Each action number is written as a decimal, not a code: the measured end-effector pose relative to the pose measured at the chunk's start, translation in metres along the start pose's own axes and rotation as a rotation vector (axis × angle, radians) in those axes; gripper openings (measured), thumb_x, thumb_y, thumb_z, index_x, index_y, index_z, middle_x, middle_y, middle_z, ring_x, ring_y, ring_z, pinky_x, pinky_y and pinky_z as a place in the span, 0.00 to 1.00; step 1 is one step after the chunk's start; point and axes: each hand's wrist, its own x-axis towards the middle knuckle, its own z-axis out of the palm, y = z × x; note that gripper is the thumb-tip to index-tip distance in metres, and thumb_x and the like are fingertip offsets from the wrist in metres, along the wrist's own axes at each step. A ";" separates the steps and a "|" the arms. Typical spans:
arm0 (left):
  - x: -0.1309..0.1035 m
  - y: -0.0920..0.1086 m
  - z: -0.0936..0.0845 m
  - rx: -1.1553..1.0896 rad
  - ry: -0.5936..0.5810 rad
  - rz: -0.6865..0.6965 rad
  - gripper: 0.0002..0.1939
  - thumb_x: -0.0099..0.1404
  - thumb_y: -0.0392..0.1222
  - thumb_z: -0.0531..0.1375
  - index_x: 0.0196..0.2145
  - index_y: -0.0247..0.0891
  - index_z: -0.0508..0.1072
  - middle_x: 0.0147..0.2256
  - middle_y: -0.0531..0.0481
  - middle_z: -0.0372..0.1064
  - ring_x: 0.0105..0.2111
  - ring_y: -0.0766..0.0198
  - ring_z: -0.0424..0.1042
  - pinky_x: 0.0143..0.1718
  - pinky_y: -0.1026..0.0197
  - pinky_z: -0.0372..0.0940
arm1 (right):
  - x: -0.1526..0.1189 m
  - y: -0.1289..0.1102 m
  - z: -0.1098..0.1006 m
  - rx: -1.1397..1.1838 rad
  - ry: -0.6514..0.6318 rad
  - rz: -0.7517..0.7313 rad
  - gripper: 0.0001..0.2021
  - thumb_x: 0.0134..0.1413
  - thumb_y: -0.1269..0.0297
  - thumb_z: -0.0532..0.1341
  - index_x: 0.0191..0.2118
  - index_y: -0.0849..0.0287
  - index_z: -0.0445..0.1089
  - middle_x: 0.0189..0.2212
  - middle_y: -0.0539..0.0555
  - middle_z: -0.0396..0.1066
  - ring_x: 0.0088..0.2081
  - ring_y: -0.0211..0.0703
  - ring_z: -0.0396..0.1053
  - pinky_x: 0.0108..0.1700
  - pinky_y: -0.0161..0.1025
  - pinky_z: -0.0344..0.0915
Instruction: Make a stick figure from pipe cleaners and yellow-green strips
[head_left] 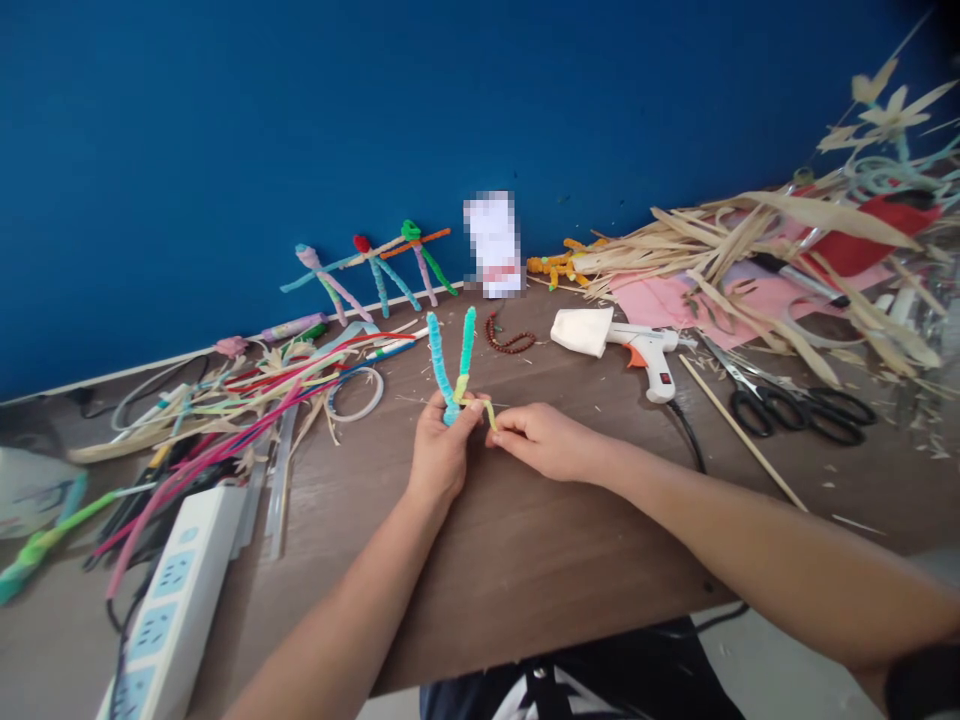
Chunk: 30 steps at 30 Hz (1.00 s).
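Near the middle of the table, my left hand (442, 445) is closed around the base of a pipe cleaner figure (437, 355). One of its upright legs is light blue, the other teal green (469, 340) with a yellow-green lower part. A short yellow-green pipe cleaner end (491, 413) sticks out to the right, bent downward. My right hand (536, 440) pinches the tip of that end between thumb and fingers. The part inside my left palm is hidden.
Several pipe cleaner figures (381, 275) lean on the blue wall. A glue gun (656, 360), scissors (772, 408) and dried husks (720, 245) lie to the right. Loose pipe cleaners (225, 455) and a power strip (176, 590) occupy the left. A bead bracelet (510, 347) lies behind my hands.
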 end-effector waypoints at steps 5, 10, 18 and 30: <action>-0.002 0.005 0.000 0.220 0.042 0.086 0.07 0.51 0.38 0.60 0.28 0.36 0.65 0.25 0.54 0.67 0.25 0.70 0.65 0.28 0.67 0.59 | -0.004 -0.006 -0.003 0.013 0.012 -0.030 0.11 0.52 0.66 0.51 0.32 0.62 0.69 0.23 0.50 0.68 0.23 0.33 0.60 0.26 0.30 0.50; -0.004 0.010 0.000 0.459 0.007 0.162 0.06 0.51 0.38 0.60 0.27 0.35 0.67 0.22 0.56 0.64 0.22 0.73 0.60 0.26 0.69 0.56 | -0.007 -0.008 -0.017 -0.093 0.203 -0.084 0.10 0.51 0.67 0.51 0.26 0.62 0.67 0.17 0.47 0.60 0.20 0.32 0.53 0.24 0.31 0.46; -0.004 0.009 0.002 0.017 -0.092 -0.068 0.08 0.48 0.36 0.62 0.26 0.35 0.65 0.22 0.56 0.63 0.23 0.72 0.62 0.29 0.67 0.57 | 0.009 0.015 -0.018 0.150 0.197 0.028 0.12 0.49 0.62 0.51 0.22 0.62 0.64 0.15 0.45 0.52 0.19 0.31 0.49 0.22 0.30 0.46; -0.001 0.006 -0.001 -0.060 -0.045 -0.139 0.12 0.44 0.33 0.64 0.26 0.35 0.64 0.22 0.58 0.62 0.23 0.74 0.63 0.30 0.68 0.58 | 0.006 0.010 -0.014 -0.002 0.118 0.095 0.15 0.51 0.63 0.48 0.19 0.61 0.61 0.14 0.45 0.54 0.19 0.32 0.52 0.23 0.31 0.47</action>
